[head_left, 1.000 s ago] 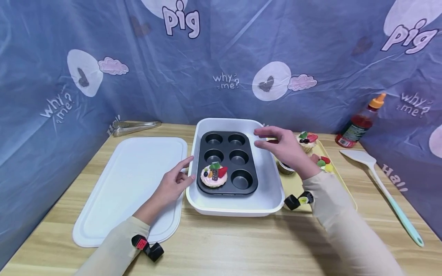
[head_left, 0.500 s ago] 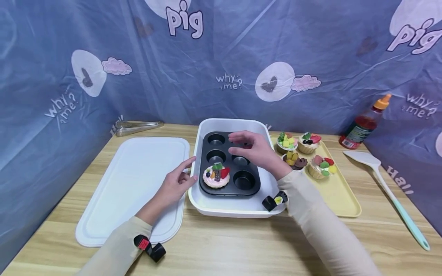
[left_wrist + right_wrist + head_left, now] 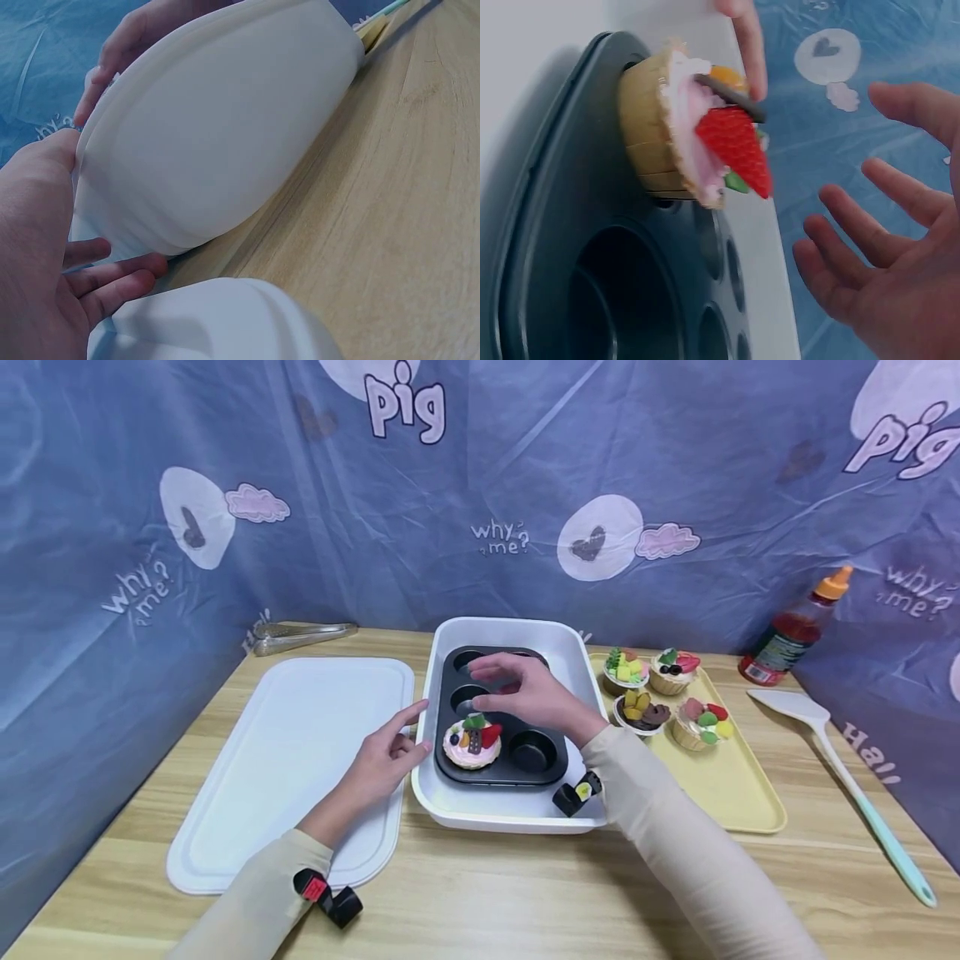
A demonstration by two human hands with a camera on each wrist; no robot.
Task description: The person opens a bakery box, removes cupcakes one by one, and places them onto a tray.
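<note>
A fruit-topped cupcake [image 3: 472, 743] with pink cream and a strawberry sits in the near-left cup of a dark muffin tin [image 3: 534, 752]. The tin lies inside a white rectangular tub [image 3: 510, 822]. My right hand [image 3: 528, 695] hovers over the tin with spread fingers, holding nothing; the right wrist view shows a gap between its fingers and the cupcake [image 3: 697, 139]. At the tub's left side, my left hand [image 3: 381, 764] has its fingers extended by the rim. In the left wrist view, the left hand's thumb and fingers lie against the tub's outer wall [image 3: 217, 127].
A yellow tray [image 3: 738, 797] on the right bears several cupcakes [image 3: 640, 710]. Beyond it are a sauce bottle [image 3: 787, 639] and a white spatula with a mint handle [image 3: 847, 785]. To the left lie a white cutting board [image 3: 300, 760] and metal tongs [image 3: 300, 635].
My right hand has moved left from above the tub's right edge to over the muffin tin, uncovering the cupcakes on the yellow tray. The left hand stays at the tub's rim.
</note>
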